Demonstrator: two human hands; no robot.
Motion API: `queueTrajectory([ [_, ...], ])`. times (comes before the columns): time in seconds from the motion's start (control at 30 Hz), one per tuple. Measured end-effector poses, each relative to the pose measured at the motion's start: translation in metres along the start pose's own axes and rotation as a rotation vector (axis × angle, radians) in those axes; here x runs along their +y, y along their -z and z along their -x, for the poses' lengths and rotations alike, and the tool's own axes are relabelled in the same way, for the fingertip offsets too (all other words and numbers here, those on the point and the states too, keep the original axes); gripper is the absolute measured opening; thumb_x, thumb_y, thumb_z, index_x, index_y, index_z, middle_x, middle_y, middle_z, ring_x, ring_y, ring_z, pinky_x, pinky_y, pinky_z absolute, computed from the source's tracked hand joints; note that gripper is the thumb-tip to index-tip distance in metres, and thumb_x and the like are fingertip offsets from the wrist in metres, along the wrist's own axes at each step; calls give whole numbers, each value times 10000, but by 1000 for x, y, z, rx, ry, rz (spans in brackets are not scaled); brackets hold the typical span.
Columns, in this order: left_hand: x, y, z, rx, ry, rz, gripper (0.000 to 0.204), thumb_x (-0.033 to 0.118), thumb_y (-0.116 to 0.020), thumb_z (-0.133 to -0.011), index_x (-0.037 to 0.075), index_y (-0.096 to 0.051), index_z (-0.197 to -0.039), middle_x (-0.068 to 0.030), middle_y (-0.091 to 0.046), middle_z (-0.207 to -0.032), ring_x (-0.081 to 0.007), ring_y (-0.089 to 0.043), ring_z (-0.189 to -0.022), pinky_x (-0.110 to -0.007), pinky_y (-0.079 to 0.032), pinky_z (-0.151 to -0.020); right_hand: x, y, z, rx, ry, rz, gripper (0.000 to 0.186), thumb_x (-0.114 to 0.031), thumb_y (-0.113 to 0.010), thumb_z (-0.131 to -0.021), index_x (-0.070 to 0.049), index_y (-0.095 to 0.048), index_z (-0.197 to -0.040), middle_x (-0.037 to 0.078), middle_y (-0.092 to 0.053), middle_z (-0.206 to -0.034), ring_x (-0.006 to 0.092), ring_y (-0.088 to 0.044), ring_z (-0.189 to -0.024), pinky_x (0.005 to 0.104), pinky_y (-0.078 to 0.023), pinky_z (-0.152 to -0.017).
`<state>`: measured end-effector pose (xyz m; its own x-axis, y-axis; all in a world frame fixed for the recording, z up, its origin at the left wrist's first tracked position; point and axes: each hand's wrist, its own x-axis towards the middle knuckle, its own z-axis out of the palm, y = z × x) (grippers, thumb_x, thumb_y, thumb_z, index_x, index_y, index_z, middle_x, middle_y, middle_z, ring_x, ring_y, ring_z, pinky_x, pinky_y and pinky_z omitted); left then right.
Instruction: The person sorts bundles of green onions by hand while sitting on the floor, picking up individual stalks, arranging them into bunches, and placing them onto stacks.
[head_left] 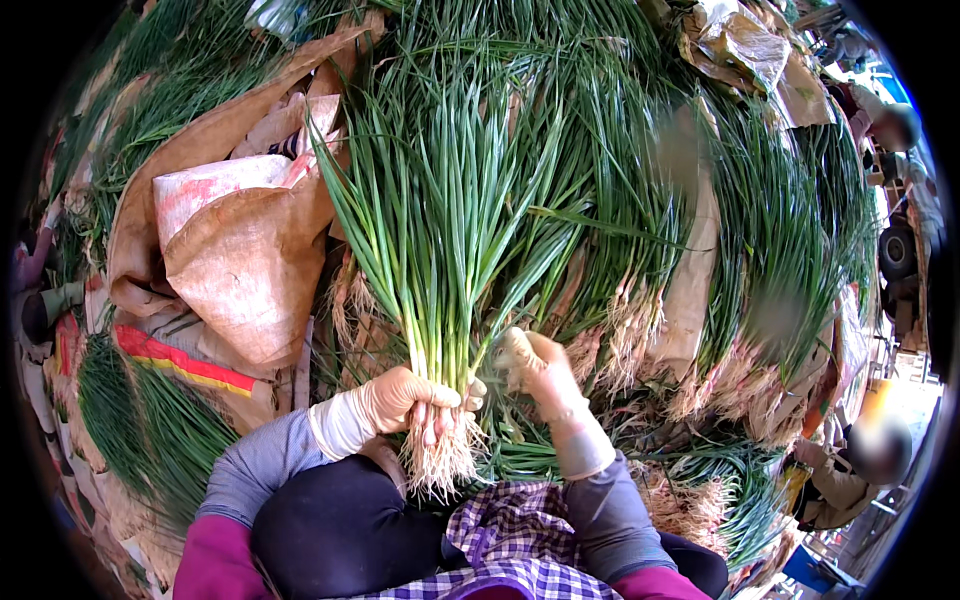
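Observation:
A bunch of spring onions (440, 270) stands upright in front of me, long green leaves fanned out at the top. My left hand (400, 398), in a pale glove, is wrapped round its lower stems, just above the pinkish bulbs and stringy roots (443, 455). To the right of the stems is my right hand (540, 372), gloved too and slightly blurred. Its fingers are curled together beside an outer stalk that leans away from the bunch. Whatever lies between those fingers is hidden.
Heaps of spring onions (760, 210) cover the ground ahead and right, roots toward me. A folded brown sack (245, 260) lies at the left, above another onion pile (150, 420). Trimmed greens and roots (690, 505) lie right of my knee. Other people (840, 480) sit at the far right.

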<state>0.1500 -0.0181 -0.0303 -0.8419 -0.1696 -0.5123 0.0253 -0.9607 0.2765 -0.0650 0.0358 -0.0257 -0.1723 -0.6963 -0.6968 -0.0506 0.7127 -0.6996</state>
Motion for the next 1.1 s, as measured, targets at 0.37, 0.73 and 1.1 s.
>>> queueTrajectory([
  [0.37,-6,-3,3,139,104,-229,139,97,-621,-791,-41,-631,-777,-170,-644,-664,-229,-619,-461,-237,-489,-398,-9,-39,6,170,186,653,195,-179,-567,-853,0,-553,-777,105,-587,-597,203,-591,-539,293,-458,-500],
  [0.73,1,-2,14,62,-18,3,319,102,-595,-754,-80,-552,-1013,-166,-628,-854,-180,-627,-571,-231,-515,-403,36,12,-32,213,281,444,260,-236,-488,-915,-7,-585,-840,125,-631,-734,192,-621,-613,318,-509,-643],
  [1.1,35,-6,44,-156,-133,255,367,96,-606,-721,32,-521,-1072,-167,-612,-898,-237,-622,-724,-411,-494,-773,10,24,-75,481,-95,481,351,-255,-585,-864,20,-513,-1069,200,-646,-896,272,-654,-825,360,-518,-753],
])
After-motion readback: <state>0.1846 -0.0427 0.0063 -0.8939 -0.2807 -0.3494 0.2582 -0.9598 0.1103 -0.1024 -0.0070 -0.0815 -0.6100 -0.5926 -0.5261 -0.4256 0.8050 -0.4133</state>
